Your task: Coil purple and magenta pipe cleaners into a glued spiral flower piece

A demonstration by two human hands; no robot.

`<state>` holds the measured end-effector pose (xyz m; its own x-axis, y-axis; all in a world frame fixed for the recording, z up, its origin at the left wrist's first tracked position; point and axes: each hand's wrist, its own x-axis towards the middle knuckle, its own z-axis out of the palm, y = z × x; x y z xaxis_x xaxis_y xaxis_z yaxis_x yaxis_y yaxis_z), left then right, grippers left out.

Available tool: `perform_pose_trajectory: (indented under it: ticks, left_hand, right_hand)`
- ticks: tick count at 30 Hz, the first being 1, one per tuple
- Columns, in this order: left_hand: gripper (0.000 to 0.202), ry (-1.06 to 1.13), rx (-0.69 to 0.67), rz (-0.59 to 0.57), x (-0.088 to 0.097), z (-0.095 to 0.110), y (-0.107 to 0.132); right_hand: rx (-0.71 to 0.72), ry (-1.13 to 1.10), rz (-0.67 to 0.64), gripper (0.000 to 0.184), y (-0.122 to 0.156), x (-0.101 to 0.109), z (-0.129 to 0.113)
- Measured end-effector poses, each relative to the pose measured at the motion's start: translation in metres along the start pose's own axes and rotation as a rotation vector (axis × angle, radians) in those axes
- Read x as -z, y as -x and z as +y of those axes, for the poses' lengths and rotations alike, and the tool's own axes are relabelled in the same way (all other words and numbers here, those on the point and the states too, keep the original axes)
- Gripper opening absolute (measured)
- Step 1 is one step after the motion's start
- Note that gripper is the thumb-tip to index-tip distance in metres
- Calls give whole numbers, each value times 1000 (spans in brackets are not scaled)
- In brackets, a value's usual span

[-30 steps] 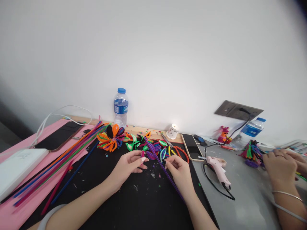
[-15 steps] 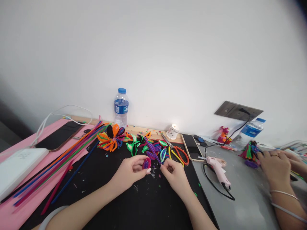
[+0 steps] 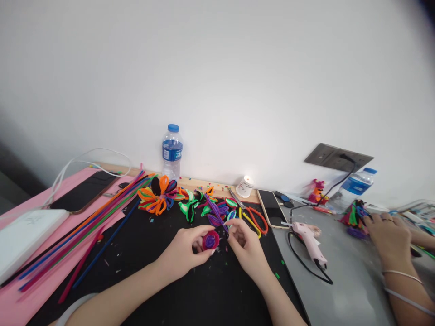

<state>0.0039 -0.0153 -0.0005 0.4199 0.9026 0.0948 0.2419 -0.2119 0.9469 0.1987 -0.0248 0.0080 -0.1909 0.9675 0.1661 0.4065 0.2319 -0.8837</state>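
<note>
Magenta-and-purple coil (image 3: 210, 241) sits above the black mat (image 3: 204, 294), gripped between my left hand's (image 3: 185, 246) thumb and fingers, spiral face toward me. The bottle's blue label (image 3: 172, 151) carries white characters, and the white cup (image 3: 244, 187) some marks, all too small to read. My right hand (image 3: 246, 243), fingers curled, pinches a purple stem (image 3: 215, 209).

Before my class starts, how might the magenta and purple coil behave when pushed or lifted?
The coil is probably light, being small in the left hand. Its round outline suggests rolling on edge; its fuzzy surface should resist slipping.
</note>
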Motion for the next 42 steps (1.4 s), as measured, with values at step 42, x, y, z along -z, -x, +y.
perform_pose_trajectory:
  ticks: [42]
  left_hand:
    - [29, -27, 69, 122, 4, -3, -3]
  right_hand:
    - [71, 294, -54, 33, -3, -2, -2]
